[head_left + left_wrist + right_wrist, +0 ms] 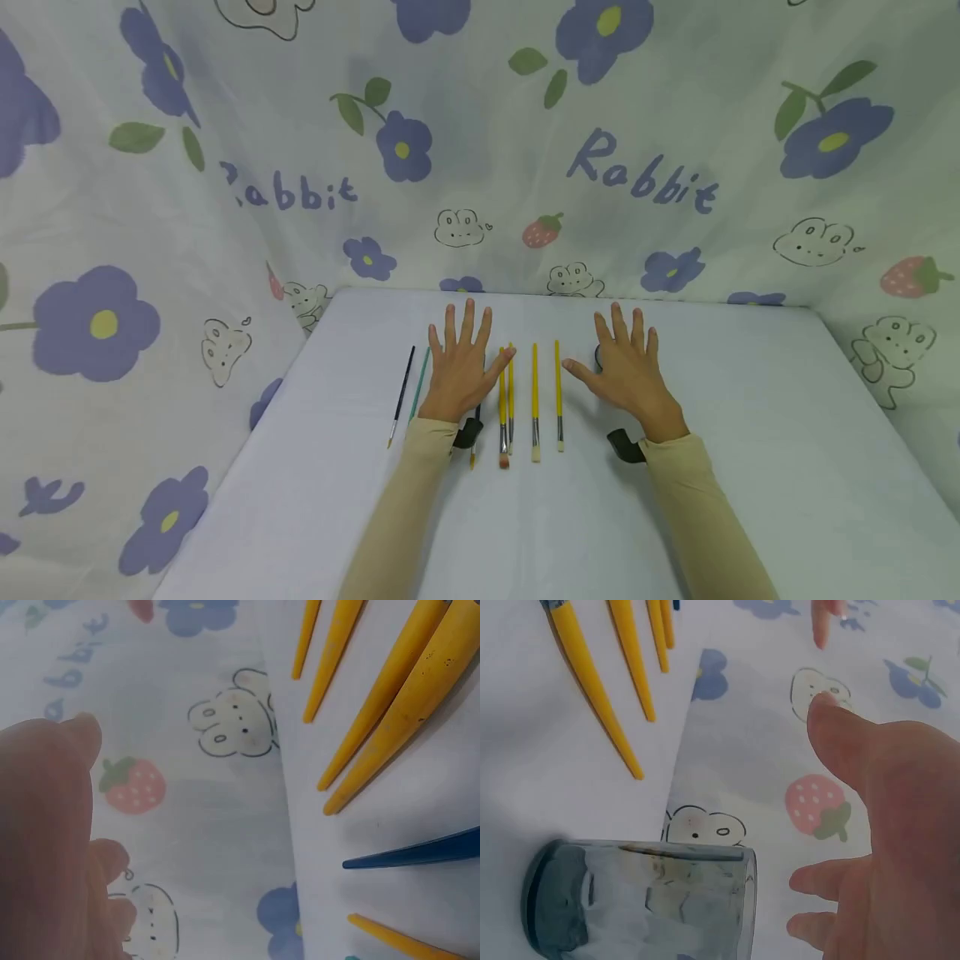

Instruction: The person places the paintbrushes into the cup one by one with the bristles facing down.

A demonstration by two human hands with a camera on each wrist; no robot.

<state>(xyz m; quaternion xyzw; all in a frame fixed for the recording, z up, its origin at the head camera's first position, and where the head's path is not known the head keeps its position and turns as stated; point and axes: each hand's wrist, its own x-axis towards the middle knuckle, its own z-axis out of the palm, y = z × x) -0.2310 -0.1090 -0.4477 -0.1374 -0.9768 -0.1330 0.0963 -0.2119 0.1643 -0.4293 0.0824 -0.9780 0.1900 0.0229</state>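
High head, close wrists
I look down toward twelve o'clock; my wrist views share yellow brushes (414,705), left's at two, right's at eleven.

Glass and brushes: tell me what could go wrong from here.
The glass stands upright close to the right hand; a careless sweep might tip it. Two yellow brushes lie close together, so picking up one could drag the other. In the head view, the left hand partly hides a blue brush, which it might nudge if lowered.
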